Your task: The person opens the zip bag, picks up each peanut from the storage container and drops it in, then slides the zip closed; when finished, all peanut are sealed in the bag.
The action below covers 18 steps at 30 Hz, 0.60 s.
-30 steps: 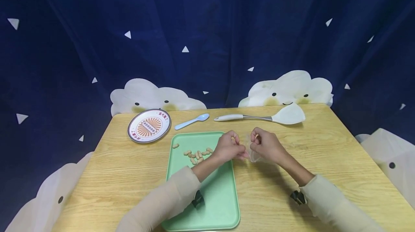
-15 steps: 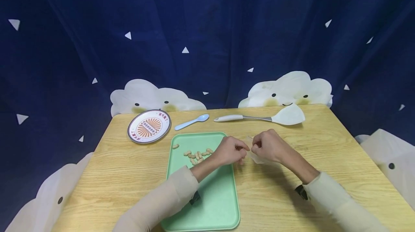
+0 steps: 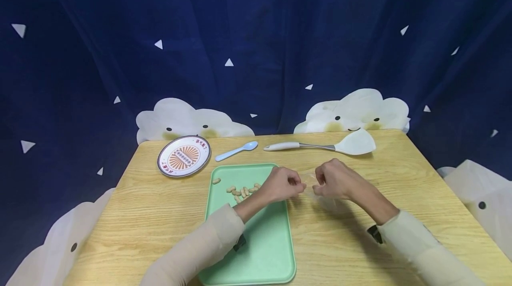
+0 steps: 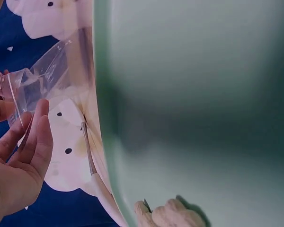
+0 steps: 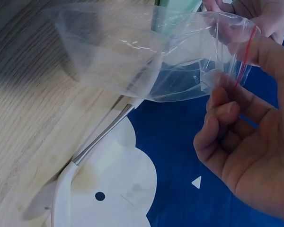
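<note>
A clear plastic zip bag (image 5: 132,52) with a red line along its mouth is stretched between the two hands, beyond the tray's right side. The left hand (image 3: 282,184) pinches one side of the mouth; in the left wrist view its thumb and fingers (image 4: 40,142) meet at the bag's edge. At the opposite side, the right hand (image 3: 338,180) pinches the mouth near the red line between thumb and forefinger, its other fingers curled. The bag's body hangs away from the hands, and nothing shows inside it. Several peanuts (image 3: 245,191) lie on the green tray (image 3: 260,250), partly hidden by the left forearm.
Behind the tray lie a round patterned plate (image 3: 184,156), a light blue spoon (image 3: 237,150) and a white spatula (image 3: 354,143) with a long handle. All rest on a wooden table (image 3: 132,215). A dark blue curtain (image 3: 256,33) hangs behind its far edge.
The right hand has shifted a little to the right and its fingers have turned down. The left fingers have re-gripped at the bag's mouth. The tray and peanuts stay put.
</note>
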Each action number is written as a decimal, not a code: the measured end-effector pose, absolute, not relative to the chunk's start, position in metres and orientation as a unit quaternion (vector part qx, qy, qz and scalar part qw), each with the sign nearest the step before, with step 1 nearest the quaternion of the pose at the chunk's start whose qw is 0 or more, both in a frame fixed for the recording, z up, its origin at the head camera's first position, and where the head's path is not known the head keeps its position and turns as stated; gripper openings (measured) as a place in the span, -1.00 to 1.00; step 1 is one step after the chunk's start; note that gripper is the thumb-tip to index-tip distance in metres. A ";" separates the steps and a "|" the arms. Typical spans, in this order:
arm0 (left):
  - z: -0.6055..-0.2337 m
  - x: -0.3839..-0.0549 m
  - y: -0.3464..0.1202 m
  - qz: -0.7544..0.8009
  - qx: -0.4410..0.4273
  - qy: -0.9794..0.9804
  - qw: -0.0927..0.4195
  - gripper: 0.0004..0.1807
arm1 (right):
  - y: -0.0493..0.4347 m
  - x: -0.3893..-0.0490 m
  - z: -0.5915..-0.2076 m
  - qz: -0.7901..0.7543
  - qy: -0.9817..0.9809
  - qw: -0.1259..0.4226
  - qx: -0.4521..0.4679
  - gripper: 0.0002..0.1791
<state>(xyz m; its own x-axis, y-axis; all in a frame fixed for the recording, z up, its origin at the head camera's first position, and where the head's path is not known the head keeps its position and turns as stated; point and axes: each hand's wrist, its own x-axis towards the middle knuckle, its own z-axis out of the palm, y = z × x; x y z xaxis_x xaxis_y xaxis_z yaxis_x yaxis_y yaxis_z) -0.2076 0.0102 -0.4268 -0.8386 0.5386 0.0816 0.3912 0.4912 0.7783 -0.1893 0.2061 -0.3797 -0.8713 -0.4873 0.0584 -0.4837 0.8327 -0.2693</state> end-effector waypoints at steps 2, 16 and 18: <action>-0.427 -0.208 0.010 0.421 0.274 0.861 0.080 -0.78 | 0.206 -0.189 -0.380 -0.136 0.958 0.002 -0.254 -0.73; -0.434 -0.209 0.003 0.468 0.245 0.837 0.141 -0.87 | 0.213 -0.190 -0.396 -0.165 0.930 -0.114 -0.308 -0.68; -0.434 -0.210 0.001 0.481 0.238 0.829 0.155 -0.88 | 0.215 -0.189 -0.400 -0.190 0.926 -0.110 -0.307 -0.59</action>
